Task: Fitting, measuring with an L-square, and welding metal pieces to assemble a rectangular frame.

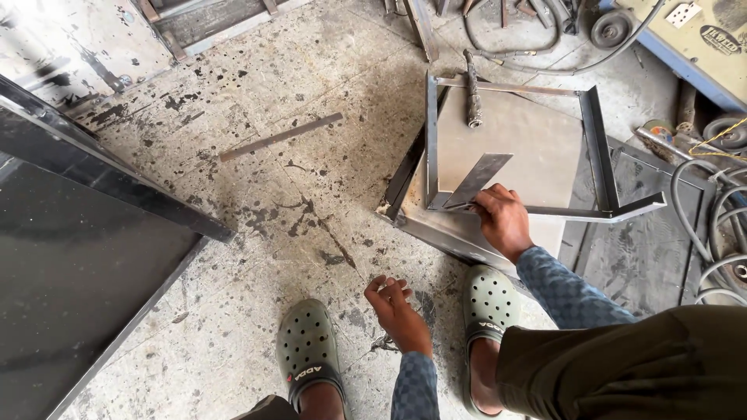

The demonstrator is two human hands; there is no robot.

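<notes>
Steel try square (476,180) sits at the near-left inside corner of a square angle-iron frame (599,148), blade slanting up and to the right over the grey metal sheet (529,132) the frame lies on. Right hand (502,220) pinches the near end of the square, fingers curled on it, thumb side toward the frame's near rail. Left hand (398,309) hangs over the floor (311,202) between the two feet, fingers loosely curled, holding nothing, touching nothing. Both sleeves are blue patterned fabric. Green perforated clogs: left clog (310,350) near centre, right clog (489,307) just near the sheet's near edge. A rusty metal rod (472,92) lies across the frame's far-left corner. Flat metal strip (280,137) lies loose on the floor, far left of the frame, well apart from it. Large dark panel (70,272) covers the left side of the scene. Grey cables (712,225) coil at the right edge. Floor is pale concrete with dark stains and spatter.
</notes>
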